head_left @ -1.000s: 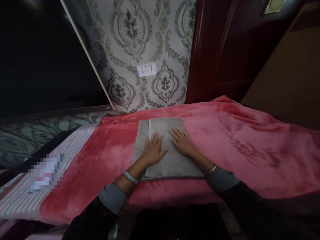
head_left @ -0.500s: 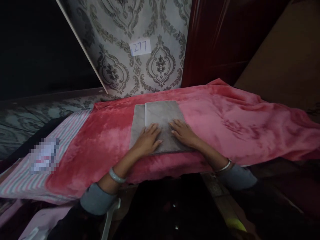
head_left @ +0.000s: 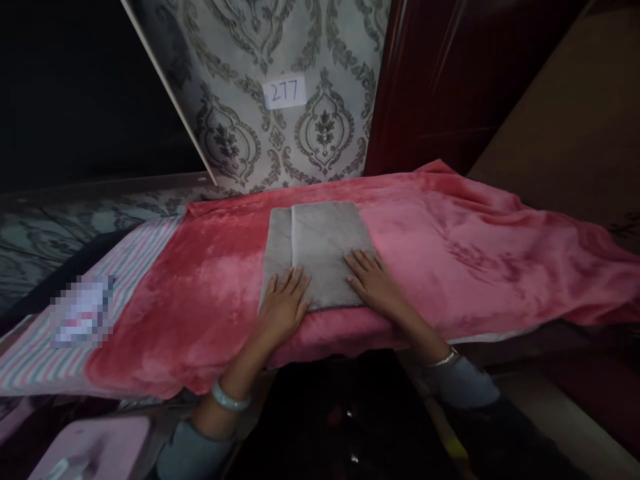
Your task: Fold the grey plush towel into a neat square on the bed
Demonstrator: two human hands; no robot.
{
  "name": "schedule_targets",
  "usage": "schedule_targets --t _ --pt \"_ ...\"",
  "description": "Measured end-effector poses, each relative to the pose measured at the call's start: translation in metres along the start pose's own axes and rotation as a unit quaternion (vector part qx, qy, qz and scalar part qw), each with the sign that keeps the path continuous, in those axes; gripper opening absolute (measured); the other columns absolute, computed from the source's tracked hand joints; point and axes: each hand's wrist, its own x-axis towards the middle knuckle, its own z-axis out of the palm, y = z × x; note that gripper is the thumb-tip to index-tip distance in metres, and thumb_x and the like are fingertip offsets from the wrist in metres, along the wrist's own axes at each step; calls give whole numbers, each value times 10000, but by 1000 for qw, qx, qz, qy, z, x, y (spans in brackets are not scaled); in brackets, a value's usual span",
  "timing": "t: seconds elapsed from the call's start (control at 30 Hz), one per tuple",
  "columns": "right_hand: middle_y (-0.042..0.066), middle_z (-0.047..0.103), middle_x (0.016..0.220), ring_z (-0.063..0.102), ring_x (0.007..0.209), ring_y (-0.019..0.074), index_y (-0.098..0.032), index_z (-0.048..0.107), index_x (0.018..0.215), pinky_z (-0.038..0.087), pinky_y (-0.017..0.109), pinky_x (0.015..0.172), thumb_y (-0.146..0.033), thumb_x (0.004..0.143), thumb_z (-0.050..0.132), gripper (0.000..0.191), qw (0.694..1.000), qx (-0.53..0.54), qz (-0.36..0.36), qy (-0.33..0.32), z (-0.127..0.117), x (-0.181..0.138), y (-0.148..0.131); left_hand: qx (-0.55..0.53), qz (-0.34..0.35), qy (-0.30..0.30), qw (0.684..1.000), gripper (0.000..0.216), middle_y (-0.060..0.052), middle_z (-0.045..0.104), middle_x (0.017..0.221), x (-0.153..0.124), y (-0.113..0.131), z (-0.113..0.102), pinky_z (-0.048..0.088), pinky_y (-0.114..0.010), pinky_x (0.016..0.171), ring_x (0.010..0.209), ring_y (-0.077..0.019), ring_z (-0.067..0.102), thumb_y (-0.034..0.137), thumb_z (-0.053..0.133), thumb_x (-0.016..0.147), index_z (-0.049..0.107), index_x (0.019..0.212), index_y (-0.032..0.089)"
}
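Observation:
A folded grey plush cloth (head_left: 325,233) lies flat on a pink-red fleece blanket (head_left: 215,287), with one layer's edge showing as a pale line toward its left side. My left hand (head_left: 283,307) rests palm down over the cloth's lower left corner, fingers spread. Across from it, my right hand (head_left: 373,280) lies flat on the right side of the same cloth, its fingers apart too. Neither hand grips anything. A pale bangle circles my left wrist, and a thin bracelet my right.
A striped cloth (head_left: 150,257) covers the left end, with a blurred-out white item (head_left: 83,313) on it. Behind stand a patterned wall bearing a "277" paper (head_left: 285,92), a dark screen (head_left: 90,93) and a dark red panel (head_left: 440,80). A pink stool (head_left: 95,443) is at lower left.
My left hand has slid down and left toward the cloth's near corner. My right hand has shifted slightly down and right. The grey cloth stays folded in place.

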Motion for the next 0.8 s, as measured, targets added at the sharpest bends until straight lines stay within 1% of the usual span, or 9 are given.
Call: schedule_targets --t 0.13,0.23,0.33,0.43,0.5,0.53,0.6,0.7,0.8 --pt "91 307 1589 236 1473 263 -187 332 1543 247 501 1172 -436 1022 290 579 1000 -6 9 23 7 -20 3 -4 -18 35 999 490 -66 383 1566 -11 1 4 271 -568 1177 1452 -276 337 346 339 1003 440 1467 225" --pt "99 347 1569 249 1469 264 -175 351 1532 267 524 1161 -422 1015 291 576 999 2 11 34 10 -39 8 -24 -25 57 998 463 -63 432 1537 -16 -2 5 293 -561 1168 1438 -276 363 330 338 1004 493 1427 222" --pt "99 403 1537 295 1450 279 -177 435 1486 293 560 1139 -404 1015 274 547 999 25 24 42 7 -49 12 -46 -37 77 995 429 -71 506 1484 -15 -1 2 322 -562 1151 1418 -283 395 307 341 1002 577 1346 208" --pt "90 449 1508 316 1441 276 -189 521 1423 289 565 1139 -368 1019 232 528 996 46 31 70 -3 -44 9 -55 -40 108 992 418 -91 561 1433 -2 16 -7 312 -546 1165 1406 -271 414 275 334 1001 611 1298 177" --pt "92 427 1523 302 1448 262 -172 494 1445 277 538 1154 -338 1015 229 532 994 47 25 92 -7 -35 3 -52 -13 118 992 426 -109 533 1459 12 34 -11 276 -528 1192 1420 -257 393 268 348 997 567 1345 157" --pt "96 408 1534 298 1450 256 -157 466 1465 275 520 1160 -326 1010 241 536 995 44 19 93 -8 -30 -1 -49 4 113 992 439 -120 500 1486 18 42 -12 257 -527 1201 1435 -259 370 277 371 992 532 1380 148" --pt "104 386 1546 311 1443 252 -133 429 1488 277 493 1164 -313 997 280 544 997 31 9 68 -5 -24 -6 -43 14 86 995 489 -142 433 1531 29 55 -11 248 -552 1198 1457 -292 325 330 441 973 484 1426 152" --pt "97 374 1553 323 1436 254 -142 416 1499 253 488 1176 -308 984 332 548 1000 10 2 27 6 -25 -10 -38 -11 48 998 564 -157 367 1567 34 61 0 263 -599 1171 1464 -354 289 428 509 940 457 1459 212" --pt "92 353 1565 296 1449 243 -157 395 1513 217 489 1190 -311 985 343 552 999 7 2 34 15 -32 -8 -33 -21 56 998 568 -150 344 1580 31 57 11 255 -588 1176 1475 -356 260 457 493 943 446 1470 251"
